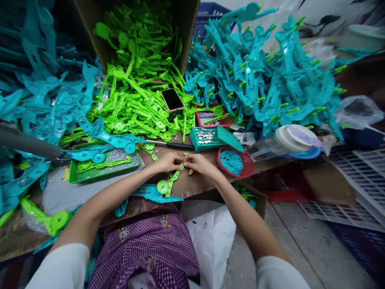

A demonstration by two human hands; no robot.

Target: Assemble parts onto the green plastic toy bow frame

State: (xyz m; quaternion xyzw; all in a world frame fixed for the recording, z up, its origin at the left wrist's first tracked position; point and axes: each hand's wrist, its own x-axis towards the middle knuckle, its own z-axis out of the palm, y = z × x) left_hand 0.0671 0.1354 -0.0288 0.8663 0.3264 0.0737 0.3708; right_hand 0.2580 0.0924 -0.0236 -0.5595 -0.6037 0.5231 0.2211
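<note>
Over the bench edge, my left hand (169, 162) is closed in a pinch on a lime-green plastic part (167, 185) with a round disc at its lower end. My right hand (199, 164) pinches the upper end of the same part, fingertips close to the left ones. Any small piece between the fingertips is too tiny to make out. Just below lies a blue plastic shell (155, 194) with thin red wires. A screwdriver (173, 145) with a black handle rests behind the hands.
Left stands a green tray (73, 172) of small screws. On the right are a teal box (197, 141) of round metal discs and a red basket (251, 164) of blue pieces. Green parts (135, 100) and blue assemblies (264, 76) pile up behind, with a phone (172, 99) on top.
</note>
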